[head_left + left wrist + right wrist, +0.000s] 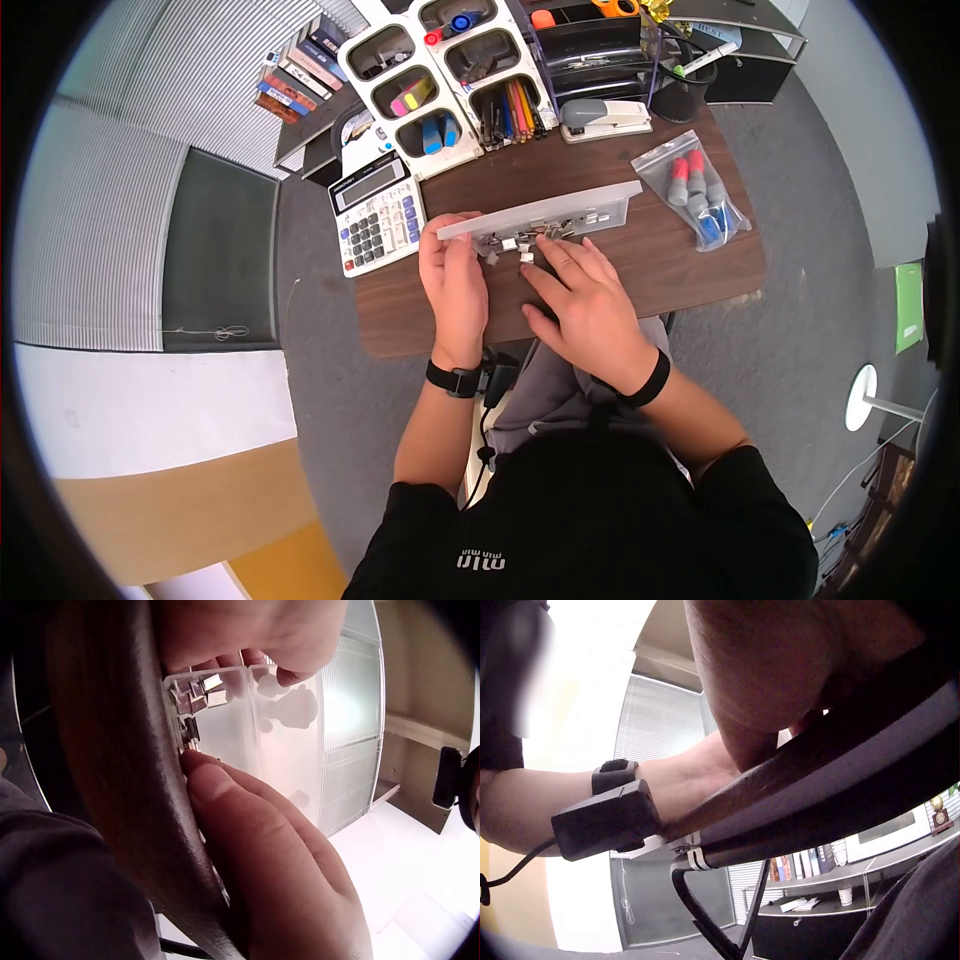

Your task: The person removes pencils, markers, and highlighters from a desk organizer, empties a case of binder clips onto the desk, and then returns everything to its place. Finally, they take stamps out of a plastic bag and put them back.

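A translucent plastic box (pixel 600 205) stands near the table's front edge, its raised wall along the far side. Small silver metal pieces (pixel 555 230) lie along it, and they show up close as shiny blocky bits (pixel 199 697) in the left wrist view. My left hand (pixel 458 290) grips the box's left end, thumb at the near side and fingers behind. Fingers of my right hand (pixel 590 300) reach loosely extended to the metal pieces, fingertips right among them. One small white piece (pixel 527 257) sits by the right index fingertip. In the right wrist view, the right hand (pixel 780 667) hides the pieces.
A calculator (pixel 378 215) lies left of the box, and a white organizer (pixel 460 145) with pens and markers stands behind. At the back is a stapler (pixel 605 118); a zip bag (pixel 700 225) with red-capped bottles lies right. The brown table (pixel 690 275) has a rounded edge.
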The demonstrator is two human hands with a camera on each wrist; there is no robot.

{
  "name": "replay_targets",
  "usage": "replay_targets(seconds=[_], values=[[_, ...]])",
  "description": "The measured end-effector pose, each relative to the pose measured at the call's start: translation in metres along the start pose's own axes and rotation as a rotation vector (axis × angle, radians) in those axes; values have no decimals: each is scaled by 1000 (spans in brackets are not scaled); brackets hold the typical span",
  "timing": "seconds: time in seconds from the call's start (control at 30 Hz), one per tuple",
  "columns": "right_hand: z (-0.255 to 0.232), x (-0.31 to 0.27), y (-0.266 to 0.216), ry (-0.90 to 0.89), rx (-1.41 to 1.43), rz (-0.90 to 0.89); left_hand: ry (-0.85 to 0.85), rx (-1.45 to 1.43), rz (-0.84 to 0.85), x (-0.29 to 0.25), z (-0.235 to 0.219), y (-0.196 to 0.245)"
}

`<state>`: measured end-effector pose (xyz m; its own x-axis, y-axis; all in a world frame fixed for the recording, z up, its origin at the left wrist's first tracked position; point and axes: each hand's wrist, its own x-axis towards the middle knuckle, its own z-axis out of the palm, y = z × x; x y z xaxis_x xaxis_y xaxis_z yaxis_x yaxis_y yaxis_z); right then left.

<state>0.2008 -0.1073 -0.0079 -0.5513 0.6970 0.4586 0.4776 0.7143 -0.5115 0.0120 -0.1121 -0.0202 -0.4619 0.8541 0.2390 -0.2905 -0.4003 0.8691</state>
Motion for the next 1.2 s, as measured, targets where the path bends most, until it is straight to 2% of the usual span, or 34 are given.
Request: replay_targets(seconds=[0.07,0.13,0.23,0.57,0.67,0.7,0.83,0.9,0.97,1.03,1.2], values=[[0,-1,1,2,3,1,24,-10,-21,-1,0,0],[1,-1,1,11,8,5,-46,-17,3,-1,-3,0],[0,-1,1,24,41,-3,-56,-9,10,-1,-2,0],[4,-5,4,48,83,-15,1,50,19,-10,5,0],[6,-7,10,230,219,-118,-20,10,-4,-6,4,0],[4,-8,10,220,223,-120,-9,9,-6,-5,4,0],[-3,-12,12,201,252,-63,-6,-2,-7,-5,5,2],[-10,-9,12,277,261,-6,-19,-18,-30,-5,4,1],[-18,-10,19,266,218,4,-17,-9,-26,-5,3,0],[-25,-9,25,271,46,92,-17,4,-23,-5,4,1],[-26,-11,30,207,63,118,-37,98,8,-5,6,-2]])
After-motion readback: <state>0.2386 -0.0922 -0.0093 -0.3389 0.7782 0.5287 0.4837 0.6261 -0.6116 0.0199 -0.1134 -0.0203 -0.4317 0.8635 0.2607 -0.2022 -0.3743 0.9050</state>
